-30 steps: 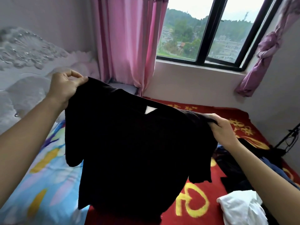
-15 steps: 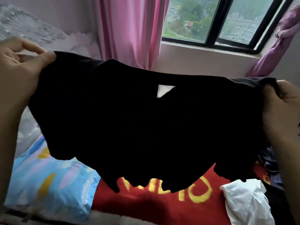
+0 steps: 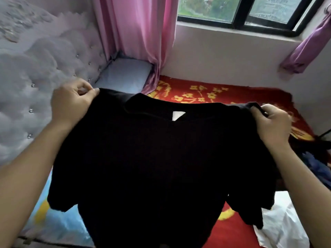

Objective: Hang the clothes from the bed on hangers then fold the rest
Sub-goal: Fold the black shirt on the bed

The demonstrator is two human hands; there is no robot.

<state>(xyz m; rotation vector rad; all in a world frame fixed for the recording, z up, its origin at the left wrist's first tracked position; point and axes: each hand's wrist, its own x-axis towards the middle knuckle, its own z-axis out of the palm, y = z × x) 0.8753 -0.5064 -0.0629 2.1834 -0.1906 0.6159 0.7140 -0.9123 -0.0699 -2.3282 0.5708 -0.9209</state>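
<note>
Black shirt [image 3: 152, 167] hangs over red bedspread [image 3: 223, 97], pink curtain [image 3: 139, 33] behind.

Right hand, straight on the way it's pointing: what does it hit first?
Probably the pale wall under the window, after passing over the red bedspread. The right hand grips the black shirt; depth is unclear.

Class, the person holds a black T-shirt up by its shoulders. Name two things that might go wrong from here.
The left hand pinches only a thin edge of the black T-shirt, so that shoulder may slip. Its hanging sleeve may drape onto the white garment and drag it.
</note>
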